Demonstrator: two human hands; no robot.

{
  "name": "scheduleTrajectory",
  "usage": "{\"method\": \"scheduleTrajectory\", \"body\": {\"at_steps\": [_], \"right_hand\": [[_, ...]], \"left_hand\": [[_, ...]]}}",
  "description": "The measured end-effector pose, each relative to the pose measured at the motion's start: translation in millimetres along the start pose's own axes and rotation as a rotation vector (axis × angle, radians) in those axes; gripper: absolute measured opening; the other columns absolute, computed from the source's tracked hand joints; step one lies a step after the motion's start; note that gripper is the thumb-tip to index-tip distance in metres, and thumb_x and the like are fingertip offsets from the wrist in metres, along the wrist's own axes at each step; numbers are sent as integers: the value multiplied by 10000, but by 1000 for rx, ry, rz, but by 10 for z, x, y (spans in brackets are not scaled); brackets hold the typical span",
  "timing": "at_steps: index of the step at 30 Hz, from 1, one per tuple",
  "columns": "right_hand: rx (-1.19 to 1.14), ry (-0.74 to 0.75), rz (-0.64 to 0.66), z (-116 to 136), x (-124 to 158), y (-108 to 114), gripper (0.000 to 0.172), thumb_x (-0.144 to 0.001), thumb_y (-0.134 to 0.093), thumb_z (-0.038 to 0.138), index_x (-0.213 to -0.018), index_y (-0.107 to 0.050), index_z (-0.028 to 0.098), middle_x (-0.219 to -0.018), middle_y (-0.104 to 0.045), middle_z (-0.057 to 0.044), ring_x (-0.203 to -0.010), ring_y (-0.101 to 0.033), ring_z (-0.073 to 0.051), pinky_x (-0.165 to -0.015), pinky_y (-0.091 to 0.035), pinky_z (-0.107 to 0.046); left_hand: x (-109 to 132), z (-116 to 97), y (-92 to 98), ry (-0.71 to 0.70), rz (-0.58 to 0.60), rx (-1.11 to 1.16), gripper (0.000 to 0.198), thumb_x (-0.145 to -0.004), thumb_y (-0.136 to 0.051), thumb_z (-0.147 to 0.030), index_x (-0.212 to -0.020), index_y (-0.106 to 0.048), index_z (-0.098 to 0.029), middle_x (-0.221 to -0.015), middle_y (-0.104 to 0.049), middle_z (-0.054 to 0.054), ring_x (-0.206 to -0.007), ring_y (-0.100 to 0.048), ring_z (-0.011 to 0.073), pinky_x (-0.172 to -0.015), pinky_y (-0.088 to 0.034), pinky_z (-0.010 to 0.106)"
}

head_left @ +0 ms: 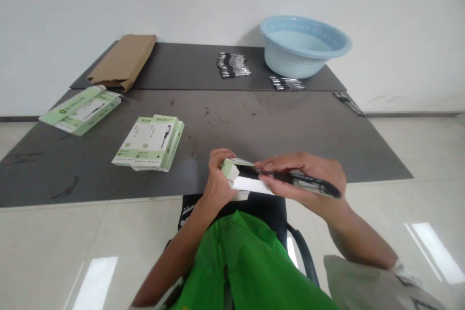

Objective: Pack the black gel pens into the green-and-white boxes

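Note:
My left hand [218,179] is wrapped round a small green and white pen box [228,168] at the table's front edge. The box lies tilted, its open end and white flap facing right. In my right hand [308,172] is a black pen [308,182], pinched between thumb and fingers, its tip end at the box's mouth. Whether other pens are held along with it I cannot tell. Left of my hands, a stack of green and white pen boxes [148,143] rests on the table.
Another green and white box [83,109] lies farther left, near a brown paper bag [125,60]. At the back are a pile of pens [233,65], a smaller row of pens [286,83] and a light blue basin [294,60]. A few pens [348,103] lie at the table's right edge.

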State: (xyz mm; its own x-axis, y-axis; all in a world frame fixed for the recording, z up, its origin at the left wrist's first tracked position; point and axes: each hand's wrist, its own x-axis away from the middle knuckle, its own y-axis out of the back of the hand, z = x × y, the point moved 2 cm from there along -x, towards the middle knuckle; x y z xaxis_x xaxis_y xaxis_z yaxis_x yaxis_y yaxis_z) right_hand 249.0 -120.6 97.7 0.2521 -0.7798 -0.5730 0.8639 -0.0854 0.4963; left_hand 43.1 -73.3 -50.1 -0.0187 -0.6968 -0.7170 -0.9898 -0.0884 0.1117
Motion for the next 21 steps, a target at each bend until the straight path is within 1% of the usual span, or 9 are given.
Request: {"method": "scheduleTrajectory", "body": {"at_steps": [1, 2, 5, 7, 9, 12, 15, 19, 21], "right_hand": [[14, 18, 38, 15, -27, 5, 250, -925, -918, 227, -1137, -796, 278, -1043, -894, 4, -866, -866, -187, -642, -672, -278], [20, 39, 71, 28, -57, 8, 237, -937, -904, 207, -1141, -804, 272, -1063, -891, -2, -887, -857, -178, -673, -663, -285], [84, 112, 109, 39, -137, 14, 217, -941, -890, 164, -1127, -838, 262, -1081, -859, -22, -920, -798, -173, -792, -616, -340], [147, 127, 111, 23, -160, 18, 216, -932, -905, 185, -1127, -854, 263, -1055, -823, -25, -886, -741, -166, -791, -570, -347], [176, 127, 142, 10, -162, 27, 209, -951, -894, 211, -1151, -855, 259, -1048, -810, -25, -866, -704, -159, -772, -539, -340], [186, 161, 183, 30, -166, 61, 226, -999, -848, 221, -1224, -828, 225, -1043, -837, -22, -848, -713, -147, -770, -521, -340], [168, 193, 190, 96, -208, 93, 264, -994, -853, 210, -1252, -800, 215, -1013, -864, -10, -836, -762, -140, -764, -528, -338], [131, 194, 161, 220, -260, 112, 277, -965, -884, 211, -1225, -795, 238, -1042, -884, -9, -820, -793, -144, -746, -561, -334], [122, 221, 104, 223, -207, 154, 331, -952, -899, 215, -1263, -792, 255, -1049, -885, -11, -798, -790, -155, -713, -572, -339]], "left_hand": [[5, -2, 1, -5, 5, -7, 738, -760, -904, -160, -1373, -520, -305, -1246, -660, 75, -1109, -714, 271, -922, -627, 428], [10, -4, 1, -8, 9, -16, 722, -769, -902, -161, -1370, -527, -304, -1244, -656, 79, -1108, -711, 275, -915, -630, 430], [13, -6, 1, 12, 28, -58, 640, -799, -867, -131, -1335, -557, -295, -1224, -657, 84, -1092, -709, 276, -917, -636, 439], [11, -9, 1, 26, 36, -79, 610, -807, -837, -98, -1320, -567, -290, -1214, -661, 83, -1097, -708, 275, -941, -634, 449], [9, -13, -1, 26, 41, -81, 618, -806, -831, -86, -1325, -569, -294, -1212, -662, 82, -1106, -704, 278, -955, -629, 460], [11, -12, -6, 9, 40, -53, 701, -779, -888, -120, -1360, -545, -310, -1217, -651, 81, -1081, -705, 279, -922, -628, 456], [22, 9, -10, 7, 36, -23, 798, -731, -958, -178, -1380, -513, -312, -1232, -633, 81, -1070, -701, 275, -897, -620, 435], [28, 38, -14, 37, 27, 2, 818, -711, -960, -192, -1374, -494, -301, -1236, -631, 65, -1089, -704, 264, -924, -618, 425], [20, 35, -20, 38, 19, 8, 814, -715, -941, -161, -1380, -493, -300, -1236, -639, 59, -1097, -706, 257, -934, -617, 419]]}}
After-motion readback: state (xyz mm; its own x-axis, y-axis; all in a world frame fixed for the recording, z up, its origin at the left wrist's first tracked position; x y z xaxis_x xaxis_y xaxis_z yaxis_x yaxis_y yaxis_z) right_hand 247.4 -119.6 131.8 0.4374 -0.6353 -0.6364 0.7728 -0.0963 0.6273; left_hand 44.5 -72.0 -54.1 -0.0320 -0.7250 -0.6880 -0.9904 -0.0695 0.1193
